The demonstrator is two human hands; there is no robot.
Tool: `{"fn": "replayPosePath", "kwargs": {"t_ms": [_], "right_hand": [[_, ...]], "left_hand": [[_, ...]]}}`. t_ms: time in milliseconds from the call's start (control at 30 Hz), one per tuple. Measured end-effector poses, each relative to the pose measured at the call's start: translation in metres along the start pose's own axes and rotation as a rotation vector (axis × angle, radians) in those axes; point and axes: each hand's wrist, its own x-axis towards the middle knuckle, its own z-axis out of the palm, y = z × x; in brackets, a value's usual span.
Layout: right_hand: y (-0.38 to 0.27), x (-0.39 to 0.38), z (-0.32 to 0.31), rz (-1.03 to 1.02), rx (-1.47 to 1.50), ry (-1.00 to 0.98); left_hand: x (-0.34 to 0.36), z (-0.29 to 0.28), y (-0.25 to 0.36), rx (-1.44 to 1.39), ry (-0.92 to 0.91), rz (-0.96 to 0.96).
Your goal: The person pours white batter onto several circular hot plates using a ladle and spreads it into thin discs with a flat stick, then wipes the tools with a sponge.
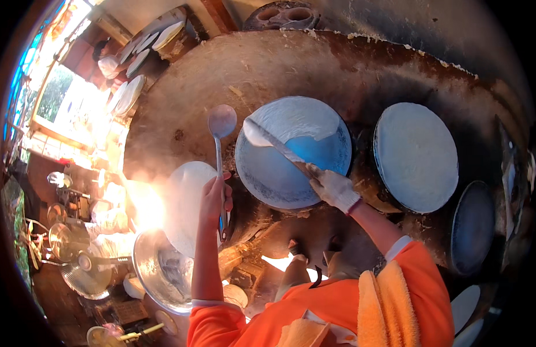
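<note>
My left hand [214, 198] is closed round the handle of a long metal ladle [222, 122], its round bowl pointing away from me. My right hand [336, 189], in a pale work glove, grips a long flat spatula [281, 148]. That spatula reaches across a round griddle pan [266, 180] set into the clay stove. A thin white sheet of batter or dough [297, 113] covers the pan's far part, and its left end hangs over the spatula's tip. Bare blue-grey metal shows on the near part. Whether the sheet is fully cooked, I cannot tell.
A second pan to the right holds a white round sheet [417, 157], with a dark round pan [472, 228] beyond. On the left are another white round [190, 196] and a large metal basin [158, 269]. A fan [85, 263] stands far left; another person [107, 66] is behind.
</note>
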Motion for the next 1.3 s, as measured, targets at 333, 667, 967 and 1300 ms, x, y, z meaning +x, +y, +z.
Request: {"fn": "replayPosePath", "kwargs": {"t_ms": [333, 667, 967, 1300], "right_hand": [[-0.007, 0.002, 0.015, 0.029, 0.043, -0.096], [-0.012, -0.003, 0.018, 0.04, 0.3, -0.187], [-0.022, -0.004, -0.011, 0.104, 0.212, -0.235], [-0.017, -0.079, 0.092, 0.133, 0.496, 0.29]], "left_hand": [[0.115, 0.046, -0.061, 0.518, 0.163, 0.428], [-0.024, -0.043, -0.14, 1.248, 0.197, 0.381], [-0.121, -0.006, -0.155, 1.14, 0.204, 0.136], [-0.153, -0.037, -0.152, 0.338, -0.14, 0.021]]}}
